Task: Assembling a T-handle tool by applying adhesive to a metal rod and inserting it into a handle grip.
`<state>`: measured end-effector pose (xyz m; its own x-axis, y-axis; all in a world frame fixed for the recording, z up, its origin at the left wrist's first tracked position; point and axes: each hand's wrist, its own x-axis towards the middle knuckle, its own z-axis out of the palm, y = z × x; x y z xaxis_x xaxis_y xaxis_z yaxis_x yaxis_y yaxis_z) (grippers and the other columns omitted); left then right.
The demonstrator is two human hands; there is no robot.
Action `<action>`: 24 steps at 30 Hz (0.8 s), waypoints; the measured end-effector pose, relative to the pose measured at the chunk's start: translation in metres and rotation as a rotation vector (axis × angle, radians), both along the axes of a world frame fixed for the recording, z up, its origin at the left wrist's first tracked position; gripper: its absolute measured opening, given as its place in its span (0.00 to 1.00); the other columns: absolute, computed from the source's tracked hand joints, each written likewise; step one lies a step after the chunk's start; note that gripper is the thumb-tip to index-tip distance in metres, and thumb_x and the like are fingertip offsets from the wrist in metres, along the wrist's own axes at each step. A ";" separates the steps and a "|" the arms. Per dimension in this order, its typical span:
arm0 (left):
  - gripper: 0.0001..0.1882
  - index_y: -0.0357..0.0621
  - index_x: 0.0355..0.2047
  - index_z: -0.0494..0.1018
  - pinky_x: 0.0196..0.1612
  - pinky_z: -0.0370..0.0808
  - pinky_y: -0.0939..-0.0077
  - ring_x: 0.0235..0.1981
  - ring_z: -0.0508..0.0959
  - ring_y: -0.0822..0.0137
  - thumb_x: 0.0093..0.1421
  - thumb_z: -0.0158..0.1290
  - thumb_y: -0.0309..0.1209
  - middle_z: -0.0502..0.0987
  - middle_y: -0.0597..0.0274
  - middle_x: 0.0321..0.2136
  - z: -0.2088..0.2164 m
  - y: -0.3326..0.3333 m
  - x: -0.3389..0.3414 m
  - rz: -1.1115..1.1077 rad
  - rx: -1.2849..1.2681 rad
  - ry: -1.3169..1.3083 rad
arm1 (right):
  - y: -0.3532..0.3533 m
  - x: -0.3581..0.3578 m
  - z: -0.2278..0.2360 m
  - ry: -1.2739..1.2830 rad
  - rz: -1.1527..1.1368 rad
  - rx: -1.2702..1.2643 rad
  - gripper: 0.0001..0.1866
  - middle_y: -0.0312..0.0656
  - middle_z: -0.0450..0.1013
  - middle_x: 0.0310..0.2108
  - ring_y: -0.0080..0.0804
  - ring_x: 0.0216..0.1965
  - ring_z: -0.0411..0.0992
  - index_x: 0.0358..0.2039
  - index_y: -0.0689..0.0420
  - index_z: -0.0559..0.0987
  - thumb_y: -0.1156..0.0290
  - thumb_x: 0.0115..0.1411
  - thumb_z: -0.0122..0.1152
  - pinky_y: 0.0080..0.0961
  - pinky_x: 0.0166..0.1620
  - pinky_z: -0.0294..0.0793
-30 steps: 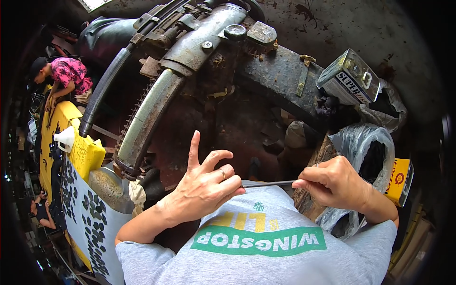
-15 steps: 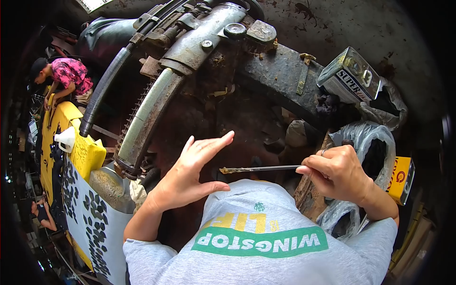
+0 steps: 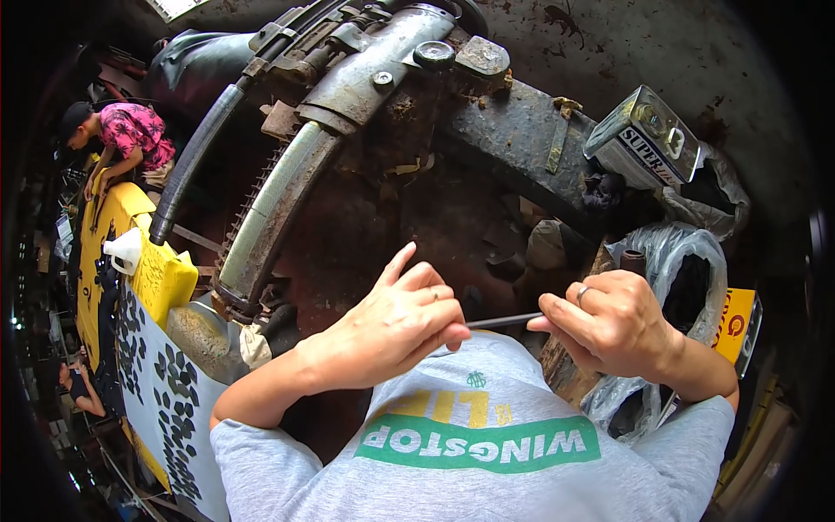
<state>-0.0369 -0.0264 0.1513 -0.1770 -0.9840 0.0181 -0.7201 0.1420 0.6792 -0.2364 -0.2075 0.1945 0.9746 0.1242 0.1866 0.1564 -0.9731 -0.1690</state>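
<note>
Left hand: is pinching the thin rod at its three o'clock.
Right hand: is grasping it at its nine o'clock.
Rod: is spanning between both hands.

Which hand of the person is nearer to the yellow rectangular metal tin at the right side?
Right. The right hand is to the left of the yellow rectangular metal tin; the left hand is farther left, past the right one.

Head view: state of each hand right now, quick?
Left hand: fingers closed on the left end of the thin grey rod, its tip hidden.
Right hand: closed, holding the rod's right end.
</note>
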 end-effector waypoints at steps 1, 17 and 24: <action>0.09 0.45 0.31 0.75 0.66 0.48 0.42 0.45 0.72 0.62 0.63 0.51 0.35 0.72 0.65 0.29 0.002 0.004 -0.001 -0.011 0.018 0.022 | 0.001 -0.001 0.001 -0.004 0.018 -0.003 0.14 0.32 0.62 0.12 0.25 0.15 0.67 0.21 0.57 0.75 0.63 0.55 0.65 0.23 0.19 0.68; 0.42 0.45 0.64 0.60 0.66 0.45 0.45 0.65 0.60 0.55 0.52 0.64 0.40 0.66 0.55 0.59 -0.004 0.021 0.026 0.054 0.172 0.359 | -0.016 -0.002 -0.003 0.003 -0.046 -0.008 0.14 0.37 0.65 0.11 0.31 0.13 0.68 0.18 0.57 0.72 0.67 0.55 0.65 0.26 0.19 0.67; 0.21 0.46 0.50 0.74 0.65 0.42 0.35 0.59 0.67 0.60 0.60 0.56 0.41 0.75 0.62 0.44 -0.009 -0.011 -0.006 0.058 -0.021 0.035 | -0.004 0.012 -0.006 -0.053 0.011 -0.029 0.14 0.34 0.65 0.11 0.29 0.13 0.68 0.19 0.57 0.73 0.65 0.56 0.64 0.26 0.19 0.68</action>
